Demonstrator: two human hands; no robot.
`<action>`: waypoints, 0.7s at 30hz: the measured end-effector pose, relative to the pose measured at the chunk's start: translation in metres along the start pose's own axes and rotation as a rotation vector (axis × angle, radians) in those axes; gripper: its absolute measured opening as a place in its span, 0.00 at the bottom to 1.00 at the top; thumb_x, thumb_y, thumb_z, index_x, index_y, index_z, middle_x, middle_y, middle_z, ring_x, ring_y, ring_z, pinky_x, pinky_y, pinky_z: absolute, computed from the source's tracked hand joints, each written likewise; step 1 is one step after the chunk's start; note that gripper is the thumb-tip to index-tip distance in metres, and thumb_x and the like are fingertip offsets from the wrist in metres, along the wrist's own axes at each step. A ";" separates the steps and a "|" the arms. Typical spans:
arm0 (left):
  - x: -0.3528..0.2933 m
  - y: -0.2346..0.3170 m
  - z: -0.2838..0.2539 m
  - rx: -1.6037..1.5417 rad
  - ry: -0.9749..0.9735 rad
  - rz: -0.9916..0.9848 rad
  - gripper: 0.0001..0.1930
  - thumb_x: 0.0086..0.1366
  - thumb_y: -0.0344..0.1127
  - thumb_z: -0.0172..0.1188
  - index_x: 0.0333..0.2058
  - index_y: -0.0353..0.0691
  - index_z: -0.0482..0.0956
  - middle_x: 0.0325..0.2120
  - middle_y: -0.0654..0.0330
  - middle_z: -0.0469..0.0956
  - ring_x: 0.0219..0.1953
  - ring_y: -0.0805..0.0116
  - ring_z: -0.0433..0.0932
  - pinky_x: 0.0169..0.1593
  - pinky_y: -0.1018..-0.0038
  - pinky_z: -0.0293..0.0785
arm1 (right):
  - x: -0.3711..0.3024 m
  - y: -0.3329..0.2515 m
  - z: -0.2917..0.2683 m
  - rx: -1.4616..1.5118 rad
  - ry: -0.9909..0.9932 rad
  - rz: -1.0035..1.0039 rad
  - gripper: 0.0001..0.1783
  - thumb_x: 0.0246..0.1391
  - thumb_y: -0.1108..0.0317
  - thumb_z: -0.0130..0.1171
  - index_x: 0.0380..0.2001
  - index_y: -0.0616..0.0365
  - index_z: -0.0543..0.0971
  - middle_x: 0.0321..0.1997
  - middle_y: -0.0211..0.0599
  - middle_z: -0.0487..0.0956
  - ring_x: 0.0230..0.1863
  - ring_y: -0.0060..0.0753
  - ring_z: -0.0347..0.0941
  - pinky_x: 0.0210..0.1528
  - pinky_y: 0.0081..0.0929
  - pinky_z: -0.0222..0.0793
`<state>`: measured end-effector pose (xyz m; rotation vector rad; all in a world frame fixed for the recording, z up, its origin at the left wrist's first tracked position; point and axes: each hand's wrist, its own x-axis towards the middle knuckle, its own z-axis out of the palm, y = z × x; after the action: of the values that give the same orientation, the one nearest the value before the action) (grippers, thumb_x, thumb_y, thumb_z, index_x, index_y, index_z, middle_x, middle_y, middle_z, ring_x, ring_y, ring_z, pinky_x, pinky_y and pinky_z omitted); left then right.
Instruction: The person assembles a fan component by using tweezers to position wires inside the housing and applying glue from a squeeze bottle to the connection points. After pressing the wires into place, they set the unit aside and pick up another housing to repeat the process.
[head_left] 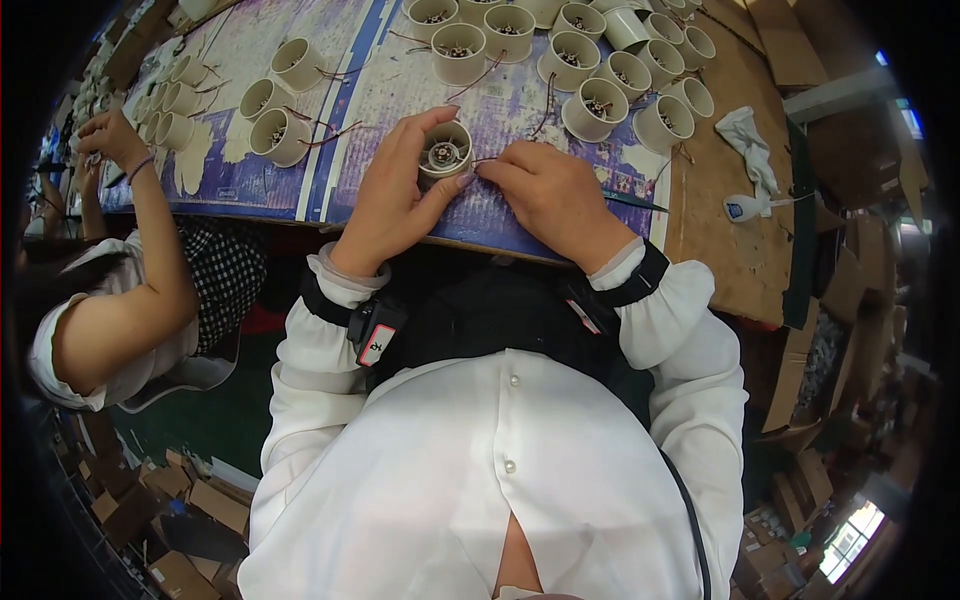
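My left hand [400,195] curls around a small off-white cylindrical housing [447,150] at the table's near edge, with fingers on its far side and the thumb at its near right rim. The housing's mouth faces up, showing a round part with a metal centre inside. Just right of it, my right hand [560,200] is closed in a pinch at thin dark red wires [484,160] running from the housing. The fingertips partly hide the wires. A slim dark pointed tool [637,202] lies beside my right hand.
Several similar housings [594,109] with wires stand at the back and right; more [280,137] stand left. A white cloth [748,150] and a small nozzle bottle [741,208] lie on brown cardboard at right. A co-worker's arm [150,210] reaches the table at left. Cardboard boxes [835,350] stand right.
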<state>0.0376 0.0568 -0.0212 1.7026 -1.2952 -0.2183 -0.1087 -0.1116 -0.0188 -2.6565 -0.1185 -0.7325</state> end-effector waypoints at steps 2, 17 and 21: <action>0.000 0.002 0.002 0.017 0.010 0.016 0.33 0.59 0.29 0.68 0.62 0.38 0.66 0.53 0.50 0.73 0.53 0.51 0.75 0.56 0.64 0.72 | 0.000 -0.001 -0.001 -0.115 -0.057 -0.048 0.13 0.50 0.74 0.63 0.41 0.53 0.84 0.36 0.33 0.79 0.36 0.40 0.79 0.33 0.34 0.76; 0.004 0.008 0.024 0.172 0.258 -0.002 0.29 0.49 0.28 0.69 0.53 0.39 0.74 0.41 0.52 0.78 0.45 0.49 0.78 0.48 0.60 0.74 | 0.003 -0.009 -0.002 0.204 0.018 0.203 0.10 0.54 0.77 0.63 0.40 0.57 0.81 0.44 0.39 0.80 0.40 0.45 0.80 0.39 0.34 0.77; 0.004 0.009 0.023 0.160 0.249 -0.011 0.29 0.49 0.28 0.69 0.52 0.39 0.74 0.41 0.52 0.78 0.44 0.49 0.78 0.48 0.60 0.74 | 0.004 0.000 0.002 0.230 0.014 0.161 0.09 0.54 0.77 0.63 0.40 0.57 0.81 0.42 0.41 0.80 0.39 0.46 0.80 0.40 0.34 0.77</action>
<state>0.0189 0.0407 -0.0256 1.8068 -1.1428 0.0924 -0.1040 -0.1111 -0.0186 -2.4097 0.0149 -0.6429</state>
